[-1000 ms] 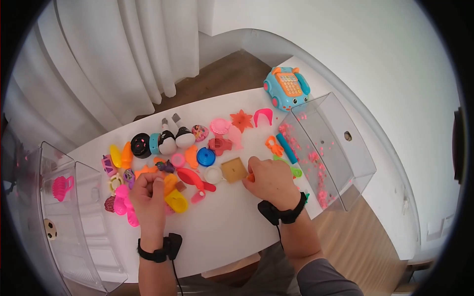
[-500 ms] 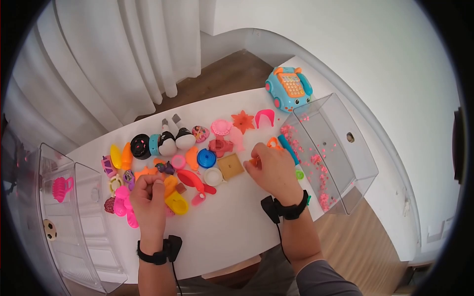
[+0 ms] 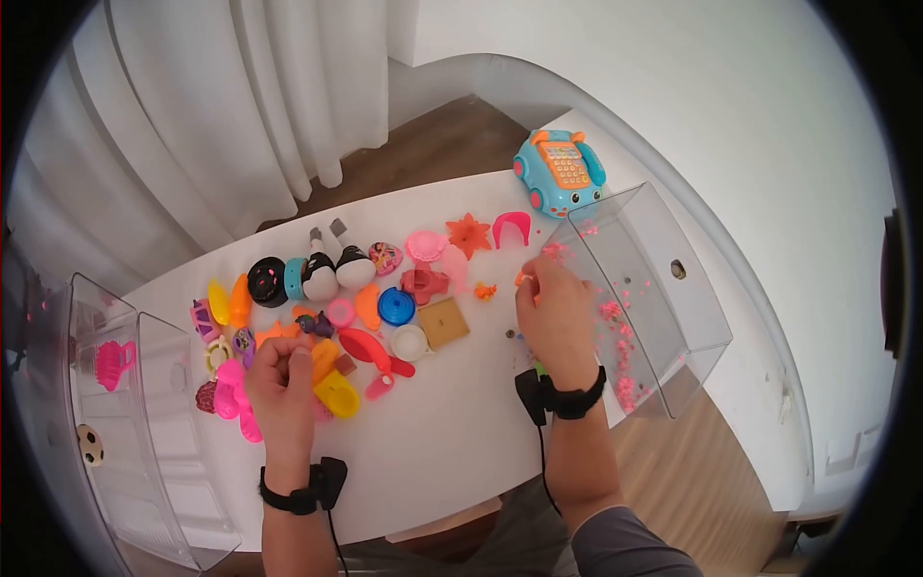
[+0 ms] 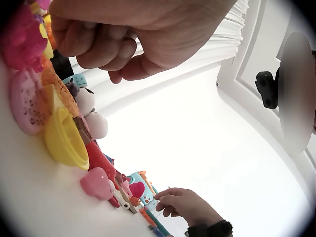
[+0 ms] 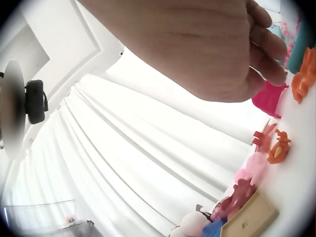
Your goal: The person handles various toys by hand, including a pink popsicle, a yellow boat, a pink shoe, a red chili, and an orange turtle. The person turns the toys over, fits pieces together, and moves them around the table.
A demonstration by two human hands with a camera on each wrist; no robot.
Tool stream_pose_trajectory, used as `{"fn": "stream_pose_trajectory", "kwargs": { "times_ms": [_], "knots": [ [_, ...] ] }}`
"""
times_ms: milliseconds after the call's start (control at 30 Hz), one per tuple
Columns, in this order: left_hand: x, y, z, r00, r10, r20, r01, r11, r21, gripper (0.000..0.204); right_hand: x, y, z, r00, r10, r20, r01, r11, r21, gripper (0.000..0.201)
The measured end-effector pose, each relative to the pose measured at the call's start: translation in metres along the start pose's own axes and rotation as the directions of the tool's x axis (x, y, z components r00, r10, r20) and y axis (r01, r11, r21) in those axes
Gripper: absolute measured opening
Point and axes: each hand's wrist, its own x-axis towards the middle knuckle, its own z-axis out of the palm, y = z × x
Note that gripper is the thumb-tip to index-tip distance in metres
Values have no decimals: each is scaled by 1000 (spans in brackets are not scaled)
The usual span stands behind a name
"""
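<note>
My right hand (image 3: 560,322) hangs near the right clear bin, its fingers loosely bent and nothing seen between them. Just by its fingertips lies an orange toy (image 5: 303,79), mostly covered by the hand in the head view. To its left, a small orange figure (image 3: 486,290) with a yellow patch sits on the white table (image 3: 442,462). Over the left part of the toy pile, my left hand (image 3: 282,385) idles with loosely curled fingers that hold nothing visible. Nearest to it are a yellow cup-like toy (image 4: 65,140), an orange textured piece (image 4: 59,89) and pink toys (image 3: 231,389).
At right stands a clear bin (image 3: 697,361) with pink bits; a clear drawer box (image 3: 154,423) is at left. A blue toy phone (image 3: 562,178) sits at the back. Between the hands lie a tan square (image 3: 443,323), a blue lid (image 3: 396,306) and a red toy (image 3: 365,348).
My right hand has let go of the small orange figure, which now lies right of the red toys, and has moved right and up to the other orange toy. The left hand stays put.
</note>
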Motion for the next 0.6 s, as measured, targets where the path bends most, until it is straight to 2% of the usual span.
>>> {"fn": "stream_pose_trajectory", "kwargs": {
  "times_ms": [67,200,233,267,400,467,600],
  "knots": [
    [0,1,1,1000,-5,2,5,1000,-7,9,-4,-3,-10,985,14,173,4,995,-102,9],
    [0,2,0,999,-44,16,45,999,-29,9,-11,-13,-18,987,-14,163,28,996,-84,5],
    [0,3,0,998,-68,13,69,997,-33,9,-13,-10,-19,992,-40,118,53,993,-106,5],
    [1,2,-1,997,-70,16,71,997,-39,9,-15,-6,-20,995,-69,73,78,989,-128,6],
    [2,-2,-4,999,-24,24,25,999,-45,9,-24,8,-30,993,-90,77,104,971,-215,11],
    [2,-3,-2,1000,12,27,-11,999,-51,9,-30,5,-34,985,-79,154,113,968,-225,16],
    [4,-5,-3,1000,7,17,-6,999,-44,10,-38,-1,-28,971,-133,199,170,968,-183,20]
  ]
}}
